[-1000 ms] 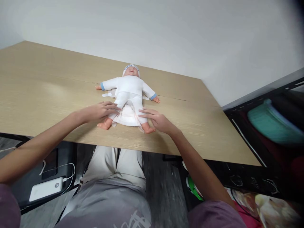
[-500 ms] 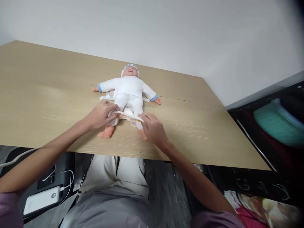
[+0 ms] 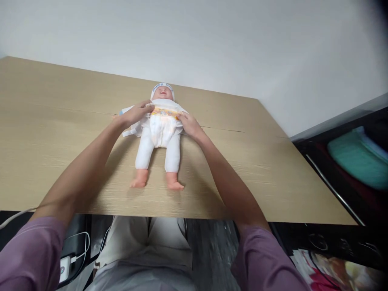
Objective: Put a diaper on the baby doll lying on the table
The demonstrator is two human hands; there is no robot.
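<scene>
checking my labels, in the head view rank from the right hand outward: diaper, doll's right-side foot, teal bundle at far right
From the right hand:
1. diaper, held at its top edge, across the doll's belly.
2. doll's foot, lower, toward the table's near edge.
3. teal bundle, off the table, far right.

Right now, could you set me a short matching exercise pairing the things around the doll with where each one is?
Things:
1. left hand
2. right hand
3. diaper
4. doll's feet

Places:
A. folded up over the baby doll's belly
B. bare on the wooden table, toward the near edge
C. at the diaper's top edge, on the picture's left
D. at the diaper's top edge, on the picture's right

Pairs: 1-C, 2-D, 3-A, 4-B
</scene>
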